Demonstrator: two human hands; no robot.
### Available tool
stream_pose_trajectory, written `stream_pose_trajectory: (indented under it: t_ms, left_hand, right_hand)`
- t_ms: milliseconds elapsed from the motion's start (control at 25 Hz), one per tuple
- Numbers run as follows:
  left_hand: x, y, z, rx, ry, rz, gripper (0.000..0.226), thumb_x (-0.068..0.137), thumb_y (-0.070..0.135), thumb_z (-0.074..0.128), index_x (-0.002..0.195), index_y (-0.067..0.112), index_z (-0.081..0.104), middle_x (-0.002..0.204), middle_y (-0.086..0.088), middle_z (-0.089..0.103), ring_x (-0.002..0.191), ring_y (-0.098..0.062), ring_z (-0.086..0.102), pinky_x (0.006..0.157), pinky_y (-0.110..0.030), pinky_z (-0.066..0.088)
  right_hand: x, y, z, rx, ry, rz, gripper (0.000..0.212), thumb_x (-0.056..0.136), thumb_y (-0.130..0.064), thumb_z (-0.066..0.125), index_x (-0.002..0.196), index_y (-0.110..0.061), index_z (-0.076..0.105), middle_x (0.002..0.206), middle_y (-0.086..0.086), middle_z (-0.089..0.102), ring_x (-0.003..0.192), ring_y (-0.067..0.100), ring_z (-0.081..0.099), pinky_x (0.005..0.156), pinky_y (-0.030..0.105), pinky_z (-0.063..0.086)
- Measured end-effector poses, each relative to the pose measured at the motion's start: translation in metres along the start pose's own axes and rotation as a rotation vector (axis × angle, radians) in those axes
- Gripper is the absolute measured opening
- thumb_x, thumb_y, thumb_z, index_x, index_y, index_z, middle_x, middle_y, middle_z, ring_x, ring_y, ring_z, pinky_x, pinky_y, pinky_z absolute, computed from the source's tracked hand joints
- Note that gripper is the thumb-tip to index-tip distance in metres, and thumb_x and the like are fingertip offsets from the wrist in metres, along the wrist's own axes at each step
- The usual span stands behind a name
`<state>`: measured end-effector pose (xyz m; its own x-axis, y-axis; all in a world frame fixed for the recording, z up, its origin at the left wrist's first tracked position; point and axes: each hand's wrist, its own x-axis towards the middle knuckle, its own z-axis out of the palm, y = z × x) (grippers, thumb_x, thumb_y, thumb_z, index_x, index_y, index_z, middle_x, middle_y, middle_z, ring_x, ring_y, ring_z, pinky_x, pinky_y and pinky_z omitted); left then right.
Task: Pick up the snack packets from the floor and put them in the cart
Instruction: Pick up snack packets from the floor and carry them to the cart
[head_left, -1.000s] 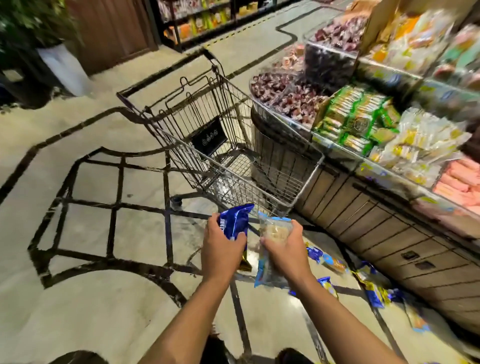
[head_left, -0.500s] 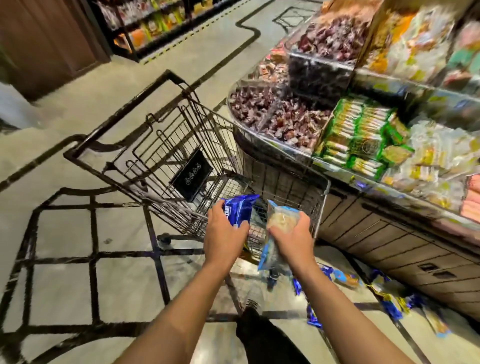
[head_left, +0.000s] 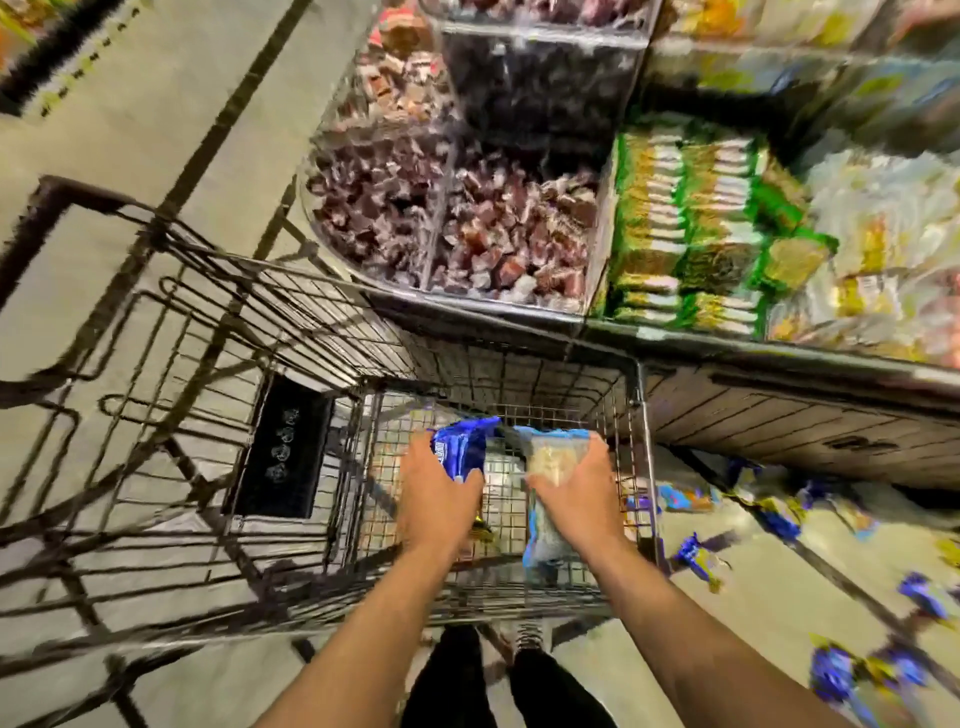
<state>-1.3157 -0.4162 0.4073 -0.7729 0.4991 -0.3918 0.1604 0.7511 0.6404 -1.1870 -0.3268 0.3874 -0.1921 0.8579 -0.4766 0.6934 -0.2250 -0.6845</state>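
The person is holding both hands over the wire basket of the shopping cart (head_left: 641, 415). The left hand (head_left: 441, 499) is gripping a dark blue snack packet (head_left: 460, 449), fingers curled round its lower end. The right hand (head_left: 574, 493) is gripping a clear packet with blue edges (head_left: 545, 499) showing pale contents, its grip closed round the middle. Both packets are hanging inside the basket's rim, near its front wall. More blue and yellow packets (head_left: 698, 558) are lying scattered on the floor at about 4 o'clock from the hands. A display shelf of wrapped sweets (head_left: 457, 218) is standing at 12 o'clock.
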Motion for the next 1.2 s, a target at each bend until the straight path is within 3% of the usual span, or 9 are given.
stream_pose_trajectory:
  t_ms: [120,200,320,400,520,720,840,1000,1200]
  left_hand:
    - [0.051,-0.016,0.047,0.039,-0.094,-0.013,0.06,0.079,0.026,0.078,0.129,0.02,0.043,0.116,0.006,0.053,0.102,-0.017,0.058,0.088,-0.039,0.051]
    - [0.075,-0.024,0.078,0.04,-0.119,-0.021,0.056,0.08,0.023,0.077,0.126,0.02,0.046,0.11,0.007,0.05,0.102,-0.016,0.056,0.092,-0.039,0.049]
    - [0.108,-0.045,0.132,0.063,-0.141,0.019,0.05,0.081,0.026,0.076,0.122,0.021,0.048,0.107,0.006,0.047,0.096,-0.015,0.052,0.085,-0.033,0.048]
    - [0.127,-0.059,0.173,0.059,-0.15,-0.005,0.051,0.078,0.028,0.078,0.118,0.027,0.047,0.107,0.006,0.051,0.093,-0.017,0.058,0.08,-0.037,0.053]
    - [0.141,-0.073,0.227,-0.039,-0.14,-0.057,0.061,0.075,0.02,0.08,0.112,0.038,0.035,0.109,0.005,0.057,0.094,-0.018,0.064,0.083,-0.042,0.056]
    - [0.145,-0.096,0.275,0.057,-0.13,-0.136,0.068,0.072,0.026,0.084,0.112,0.026,0.03,0.113,-0.004,0.055,0.099,-0.03,0.063,0.083,-0.045,0.056]
    - [0.141,-0.1,0.275,0.07,-0.132,-0.064,0.072,0.073,0.027,0.085,0.125,0.019,0.036,0.123,-0.005,0.05,0.109,-0.027,0.058,0.09,-0.043,0.053]
    - [0.131,-0.092,0.236,0.071,-0.185,-0.001,0.08,0.072,0.036,0.084,0.136,0.016,0.039,0.13,-0.002,0.046,0.123,-0.022,0.045,0.104,-0.038,0.043]
    - [0.077,-0.027,0.137,0.051,-0.2,0.046,0.062,0.078,0.035,0.081,0.128,0.018,0.049,0.121,0.003,0.049,0.113,-0.018,0.053,0.097,-0.036,0.048]
  right_hand:
    - [0.052,0.03,0.03,-0.007,0.05,0.101,0.077,0.064,-0.035,0.082,0.125,-0.021,0.037,0.105,0.003,0.059,0.085,0.02,0.064,0.07,0.042,0.058]
    - [0.082,0.051,0.046,-0.035,0.078,0.13,0.08,0.061,-0.038,0.083,0.126,-0.02,0.039,0.103,0.003,0.061,0.084,0.02,0.065,0.069,0.041,0.058]
    - [0.127,0.086,0.067,-0.053,0.11,0.173,0.08,0.065,-0.031,0.085,0.13,-0.017,0.04,0.103,-0.001,0.062,0.078,0.008,0.063,0.059,0.022,0.052]
    - [0.156,0.109,0.08,-0.112,0.135,0.191,0.087,0.068,-0.027,0.085,0.139,-0.014,0.035,0.108,-0.001,0.06,0.081,0.006,0.059,0.062,0.014,0.044]
    - [0.185,0.137,0.097,-0.18,0.169,0.188,0.101,0.073,-0.031,0.083,0.151,-0.017,0.021,0.122,-0.002,0.051,0.093,0.01,0.049,0.064,0.019,0.039]
    - [0.196,0.167,0.121,-0.291,0.202,0.186,0.11,0.071,-0.039,0.083,0.151,-0.022,0.011,0.133,0.006,0.047,0.112,0.025,0.053,0.073,0.029,0.046]
    - [0.194,0.163,0.118,-0.35,0.165,0.255,0.104,0.074,-0.043,0.079,0.152,-0.025,0.013,0.134,0.006,0.043,0.115,0.025,0.049,0.071,0.028,0.035]
    - [0.176,0.137,0.095,-0.295,0.128,0.265,0.096,0.073,-0.043,0.08,0.148,-0.025,0.024,0.133,0.007,0.044,0.119,0.027,0.047,0.075,0.029,0.036]
    - [0.102,0.06,0.047,-0.023,0.177,0.293,0.074,0.07,-0.039,0.078,0.133,-0.019,0.046,0.119,0.006,0.058,0.111,0.029,0.057,0.086,0.033,0.049]
